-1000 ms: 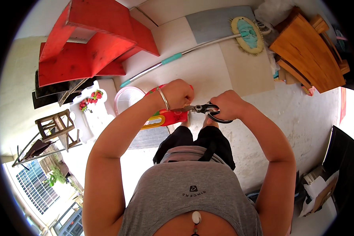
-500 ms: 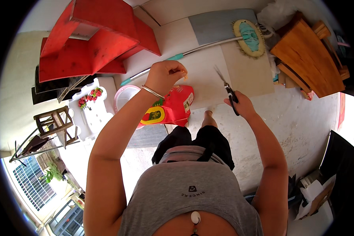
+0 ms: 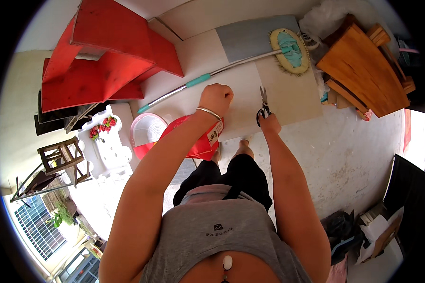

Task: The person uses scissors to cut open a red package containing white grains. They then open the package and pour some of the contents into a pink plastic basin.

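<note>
My left hand point(image 3: 216, 100) is curled into a fist; I cannot tell if it pinches anything. At its six o'clock sits a glossy red bag point(image 3: 204, 149); at four, my right hand point(image 3: 270, 123) grips black-handled, pointed metal scissors point(image 3: 264, 103).

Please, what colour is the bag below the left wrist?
The bag is mostly red, with a white panel; it shows in the head view.

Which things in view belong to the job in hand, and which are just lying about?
Part of the job, it seems:
scissors, gripped in the right hand
red bag, near the left hand

Just lying about:
mop
red furniture
wooden stool
</note>
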Tool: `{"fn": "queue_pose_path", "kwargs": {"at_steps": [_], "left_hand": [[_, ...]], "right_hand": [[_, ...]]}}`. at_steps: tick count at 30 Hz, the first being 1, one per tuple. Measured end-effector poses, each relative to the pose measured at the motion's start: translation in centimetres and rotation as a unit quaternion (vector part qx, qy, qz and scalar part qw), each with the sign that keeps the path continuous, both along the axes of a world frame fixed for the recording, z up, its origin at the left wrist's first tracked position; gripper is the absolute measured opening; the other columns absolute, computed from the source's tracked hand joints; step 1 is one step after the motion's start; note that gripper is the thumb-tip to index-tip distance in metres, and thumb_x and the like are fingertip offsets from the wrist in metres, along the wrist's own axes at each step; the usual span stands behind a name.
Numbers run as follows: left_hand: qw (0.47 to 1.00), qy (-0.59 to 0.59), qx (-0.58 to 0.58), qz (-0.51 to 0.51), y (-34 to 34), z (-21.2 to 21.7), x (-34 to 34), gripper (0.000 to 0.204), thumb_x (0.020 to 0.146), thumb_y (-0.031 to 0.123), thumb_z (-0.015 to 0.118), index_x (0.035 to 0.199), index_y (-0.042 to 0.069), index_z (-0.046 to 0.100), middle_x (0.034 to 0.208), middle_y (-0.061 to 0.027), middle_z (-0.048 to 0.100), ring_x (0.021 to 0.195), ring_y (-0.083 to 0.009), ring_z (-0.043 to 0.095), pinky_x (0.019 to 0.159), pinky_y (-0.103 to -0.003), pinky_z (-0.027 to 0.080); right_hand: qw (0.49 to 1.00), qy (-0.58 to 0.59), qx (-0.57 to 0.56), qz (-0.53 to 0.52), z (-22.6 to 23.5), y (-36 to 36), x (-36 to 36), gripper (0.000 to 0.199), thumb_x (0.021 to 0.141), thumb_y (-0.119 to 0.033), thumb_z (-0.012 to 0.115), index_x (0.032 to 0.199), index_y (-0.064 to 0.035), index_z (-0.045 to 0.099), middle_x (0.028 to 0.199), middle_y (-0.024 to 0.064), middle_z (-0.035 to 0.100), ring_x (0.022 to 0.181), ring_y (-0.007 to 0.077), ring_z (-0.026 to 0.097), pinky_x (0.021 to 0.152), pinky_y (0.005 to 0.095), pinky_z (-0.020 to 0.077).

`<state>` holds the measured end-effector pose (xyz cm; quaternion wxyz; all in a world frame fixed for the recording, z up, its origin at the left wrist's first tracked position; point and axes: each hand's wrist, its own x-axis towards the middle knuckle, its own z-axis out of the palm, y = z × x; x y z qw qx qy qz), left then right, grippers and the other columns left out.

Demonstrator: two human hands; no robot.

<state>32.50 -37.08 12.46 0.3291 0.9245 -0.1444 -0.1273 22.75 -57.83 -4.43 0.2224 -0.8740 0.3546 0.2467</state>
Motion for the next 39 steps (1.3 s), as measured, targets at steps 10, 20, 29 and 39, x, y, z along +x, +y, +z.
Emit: {"fn": "queue_pose_path", "kwargs": {"at_steps": [10,20,29,39], "left_hand": [[0.999,0.009,-0.043,0.023,9.5,13.9,-16.5,0.013,0.073,-0.003,0.072,0.086,0.001,0.071,0.076,-0.0137,0.066,0.069,-0.0260,0.065,0.060,-0.032,0.051],[0.688,0.523,0.494,0.098,27.4,0.9,-40.2,0.028,0.080,0.032,0.064,0.088,0.006,0.074,0.093,-0.0170,0.070,0.095,-0.0305,0.065,0.084,-0.041,0.052],[0.906,0.360,-0.047,0.218,14.6,7.1,-24.6,0.068,0.078,0.034,0.077,0.129,-0.003,0.051,0.114,-0.0201,0.064,0.105,-0.0270,0.065,0.088,-0.032,0.051],[0.524,0.457,-0.593,0.406,9.8,6.6,-19.9,0.042,0.090,0.008,0.057,0.130,0.006,0.046,0.125,-0.0135,0.058,0.114,-0.0303,0.059,0.095,-0.047,0.050]], "right_hand": [[0.996,-0.002,-0.018,0.090,-5.2,-1.5,0.4,0.053,0.076,-0.037,0.072,0.110,0.0007,0.055,0.107,0.0191,0.065,0.098,0.0347,0.065,0.083,0.0440,0.0521],[0.941,-0.155,0.233,0.191,-1.7,2.4,2.3,0.024,0.084,-0.017,0.064,0.097,0.0030,0.063,0.091,0.0176,0.067,0.083,0.0337,0.066,0.075,0.0402,0.0532],[0.766,-0.226,0.552,0.242,17.5,11.0,-2.6,0.015,0.089,-0.016,0.064,0.093,-0.0032,0.069,0.083,0.0035,0.064,0.068,0.0148,0.058,0.060,0.0276,0.0439],[0.784,-0.425,0.358,0.278,20.9,11.2,-10.5,0.028,0.081,0.005,0.056,0.106,-0.0024,0.066,0.102,0.0094,0.065,0.088,0.0222,0.065,0.075,0.0328,0.0521]]}}
